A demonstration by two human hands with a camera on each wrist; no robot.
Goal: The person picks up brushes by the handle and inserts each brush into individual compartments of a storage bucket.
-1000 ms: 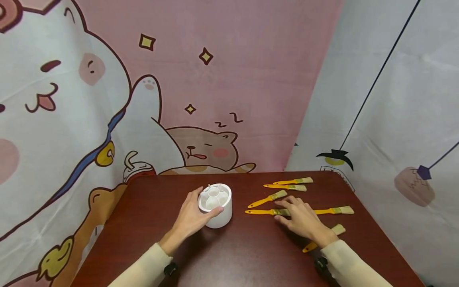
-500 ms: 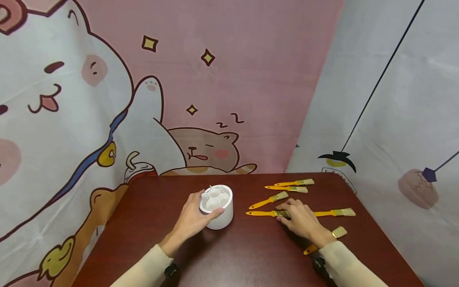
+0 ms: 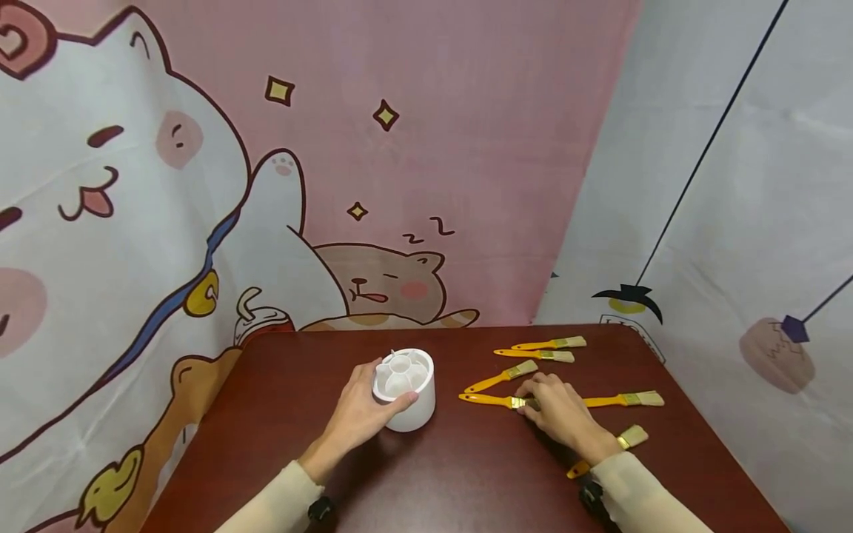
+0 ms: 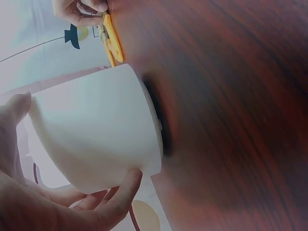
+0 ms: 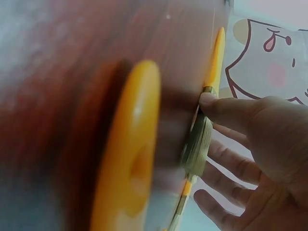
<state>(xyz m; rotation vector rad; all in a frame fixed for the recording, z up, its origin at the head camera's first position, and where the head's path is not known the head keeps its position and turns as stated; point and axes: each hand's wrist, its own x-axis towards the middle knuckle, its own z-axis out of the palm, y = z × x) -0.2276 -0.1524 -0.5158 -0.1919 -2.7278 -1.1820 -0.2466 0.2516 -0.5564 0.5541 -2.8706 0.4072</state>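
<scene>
My left hand (image 3: 356, 411) grips a white round organizer (image 3: 423, 407) with several compartments inside its top. In the left wrist view the organizer (image 4: 98, 125) is upright at the table, fingers and thumb curled about its upper side. To the right, my right hand (image 3: 563, 414) pinches a yellow-handled paintbrush (image 3: 485, 400) at its bristle end, the handle pointing left. The right wrist view has the thumb (image 5: 228, 108) pressing the brush's bristles (image 5: 197, 144) just below the ferrule. The bristle tips are hidden by the hand in the head view.
Around the right hand lie more yellow paintbrushes: one (image 3: 503, 376) just beyond, two (image 3: 533, 355) farther back, one (image 3: 623, 400) to the right. Another brush (image 3: 633, 435) lies partly beneath the right wrist. A printed cloth (image 3: 466, 185) hangs behind the dark red table (image 3: 440, 488).
My right thumb and fingers have closed onto the paintbrush's bristle end, and the brush has turned slightly. My left hand keeps its grip on the organizer. The head view has tipped up a little.
</scene>
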